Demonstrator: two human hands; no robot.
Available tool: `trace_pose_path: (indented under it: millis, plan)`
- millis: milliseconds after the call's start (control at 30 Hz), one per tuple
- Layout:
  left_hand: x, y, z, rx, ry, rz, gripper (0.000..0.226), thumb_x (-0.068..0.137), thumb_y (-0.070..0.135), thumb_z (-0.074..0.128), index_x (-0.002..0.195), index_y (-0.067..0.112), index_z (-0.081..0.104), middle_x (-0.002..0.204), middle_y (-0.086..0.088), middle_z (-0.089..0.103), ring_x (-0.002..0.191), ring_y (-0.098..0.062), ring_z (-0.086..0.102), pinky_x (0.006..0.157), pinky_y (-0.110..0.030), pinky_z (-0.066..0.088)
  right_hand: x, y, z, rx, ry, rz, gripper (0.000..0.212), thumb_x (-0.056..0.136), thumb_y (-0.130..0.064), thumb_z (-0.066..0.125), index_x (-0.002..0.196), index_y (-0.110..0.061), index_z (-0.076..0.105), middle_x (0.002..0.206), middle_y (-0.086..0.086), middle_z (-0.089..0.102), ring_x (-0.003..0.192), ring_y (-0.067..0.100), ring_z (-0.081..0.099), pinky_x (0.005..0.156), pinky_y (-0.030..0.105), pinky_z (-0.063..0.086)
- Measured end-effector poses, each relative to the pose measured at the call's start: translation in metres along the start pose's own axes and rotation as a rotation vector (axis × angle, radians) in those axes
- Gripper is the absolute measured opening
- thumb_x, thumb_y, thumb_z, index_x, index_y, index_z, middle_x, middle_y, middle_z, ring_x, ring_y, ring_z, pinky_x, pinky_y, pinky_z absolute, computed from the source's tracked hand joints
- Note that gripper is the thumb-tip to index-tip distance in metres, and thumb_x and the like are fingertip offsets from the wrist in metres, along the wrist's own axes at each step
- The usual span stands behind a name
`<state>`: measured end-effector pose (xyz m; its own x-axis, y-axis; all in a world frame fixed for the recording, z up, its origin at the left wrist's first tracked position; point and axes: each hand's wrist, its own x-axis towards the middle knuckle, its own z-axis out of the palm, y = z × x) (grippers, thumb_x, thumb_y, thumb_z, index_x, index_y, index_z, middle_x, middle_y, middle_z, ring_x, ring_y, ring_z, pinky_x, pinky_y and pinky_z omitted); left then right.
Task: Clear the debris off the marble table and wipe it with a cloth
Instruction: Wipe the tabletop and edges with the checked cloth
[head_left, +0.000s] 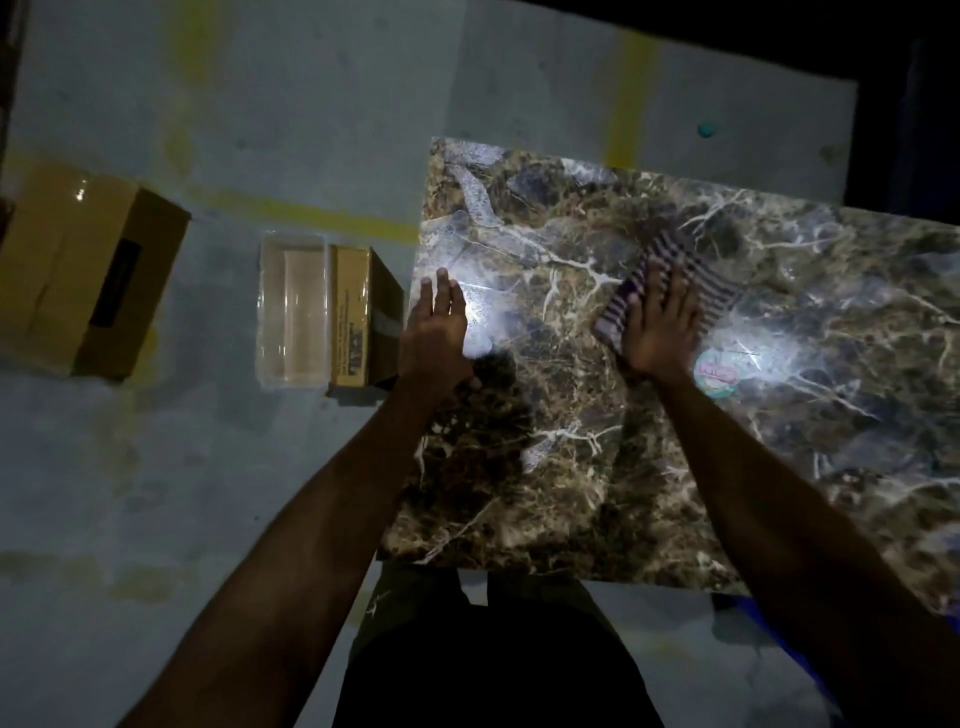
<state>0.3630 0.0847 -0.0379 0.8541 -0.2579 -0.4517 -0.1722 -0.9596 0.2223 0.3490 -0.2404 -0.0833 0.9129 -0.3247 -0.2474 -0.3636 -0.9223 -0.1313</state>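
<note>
Head view, dim and blown out in spots. Nearest: dark shorts (483, 660) at bottom centre, both bare forearms reaching up and forward from there. Left hand (435, 332) is lying flat, fingers straight and together, resting on the left edge of the marble table (545, 493), grasping nothing. Right hand (657, 327) is pressing down palm-flat with fingers spread on the cloth (675, 280), not curled round it; the cloth is sitting on the tabletop, roughly mid-width toward the far half, partly covered by the hand.

Cloth is striped, dark and pale bands, looking crumpled and soft. Just right of the right wrist a round sticker (718, 371) is lying on the marble, pale rim with pinkish lettering, too blurred to read. Tabletop is polished brown-grey stone with white veins, rectangular, throwing two bright glare patches.

Left of the table, on the pale stained floor (156, 493): a small cardboard box (358, 317) touching or just beside the table edge, printed text on its side, unreadable. Against it a clear plastic tray (293, 317), rectangular, glossy. Farther left, well apart, a large cardboard box (88, 270) with taped top and a dark label. Yellow painted lines (311, 213) are crossing the floor. Far back a small teal blob (707, 129), possibly a cap.
</note>
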Motion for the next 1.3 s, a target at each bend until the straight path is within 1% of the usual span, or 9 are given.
trace_pose_path:
  millis: [167,367,467,533,733,900,1000,1167,1300]
  plan:
    - [-0.003,0.003,0.0,0.057,0.015,-0.005,0.152,0.043,0.061,0.095,0.159,-0.004,0.021,0.166,-0.026,0.017,0.153,-0.046,0.02,0.121,-0.051,0.029,-0.06,-0.086,0.028,0.039,-0.015,-0.202,0.06,0.109,-0.049,0.02,0.164,-0.024,0.023,0.17,0.018,0.017,0.156,0.044,0.017,0.126,0.059,0.015]
    - [0.007,0.0,0.002,0.024,-0.009,-0.004,0.114,0.084,0.051,0.073,0.16,-0.005,0.009,0.168,-0.027,0.004,0.157,-0.043,0.003,0.128,-0.049,0.011,-0.024,-0.162,0.022,0.093,-0.046,-0.525,0.058,0.11,-0.046,0.024,0.165,-0.028,0.02,0.173,0.01,0.012,0.158,0.039,0.01,0.126,0.057,0.011]
    - [0.006,0.005,0.0,0.06,-0.036,-0.023,0.125,0.078,0.05,0.082,0.161,-0.002,0.005,0.17,-0.023,0.003,0.157,-0.04,0.004,0.127,-0.05,0.017,0.006,-0.141,0.011,0.089,-0.074,-0.595,0.058,0.11,-0.047,0.021,0.165,-0.03,0.018,0.173,0.007,0.009,0.159,0.038,0.007,0.128,0.054,0.008]
    - [0.002,0.008,0.002,0.05,-0.064,-0.059,0.131,0.072,0.045,0.089,0.162,0.004,0.003,0.171,-0.019,0.0,0.158,-0.038,0.004,0.123,-0.056,0.025,0.019,-0.116,0.006,0.096,-0.072,-0.497,0.058,0.11,-0.049,0.019,0.166,-0.032,0.013,0.174,0.006,0.006,0.159,0.037,0.005,0.128,0.054,0.007]
    - [-0.015,0.021,0.0,0.041,-0.053,-0.079,0.119,0.076,0.032,0.087,0.163,0.008,0.011,0.17,-0.019,0.007,0.156,-0.042,0.009,0.121,-0.055,0.03,-0.036,-0.058,0.02,0.104,-0.046,-0.329,0.059,0.111,-0.049,0.022,0.166,-0.03,0.012,0.174,0.007,0.006,0.159,0.036,0.004,0.127,0.054,0.006]
    - [-0.032,0.034,0.006,0.029,-0.04,-0.088,0.095,0.087,0.023,0.079,0.16,0.009,0.02,0.167,-0.021,0.016,0.152,-0.045,0.02,0.106,-0.059,0.044,-0.147,-0.059,0.054,0.206,0.0,-0.551,0.054,0.11,-0.036,0.043,0.162,-0.024,0.032,0.167,0.017,0.029,0.154,0.042,0.025,0.124,0.061,0.021]
    - [-0.051,0.039,0.02,0.081,-0.01,-0.083,0.081,0.091,0.019,0.068,0.159,0.014,0.024,0.166,-0.018,0.021,0.148,-0.044,0.025,0.103,-0.059,0.046,-0.203,-0.038,0.065,0.226,-0.092,-0.706,0.048,0.11,-0.041,0.035,0.157,-0.029,0.037,0.163,0.015,0.038,0.151,0.041,0.026,0.122,0.06,0.02]
    - [-0.113,0.065,0.069,0.025,-0.025,-0.077,0.087,0.091,0.016,0.062,0.164,0.018,0.014,0.17,-0.017,0.008,0.154,-0.046,0.011,0.116,-0.059,0.032,-0.25,0.053,0.06,0.057,-0.165,-0.814,0.053,0.111,-0.044,0.03,0.163,-0.034,0.027,0.172,0.003,0.018,0.159,0.035,0.013,0.127,0.054,0.012]
    - [-0.161,0.086,0.108,-0.01,-0.093,-0.079,0.098,0.093,0.048,0.066,0.165,0.026,0.004,0.172,-0.01,-0.002,0.156,-0.042,0.004,0.12,-0.06,0.021,-0.225,0.079,0.043,0.044,-0.179,-0.532,0.057,0.11,-0.049,0.022,0.164,-0.036,0.011,0.173,0.005,0.01,0.159,0.033,0.007,0.124,0.057,0.019]
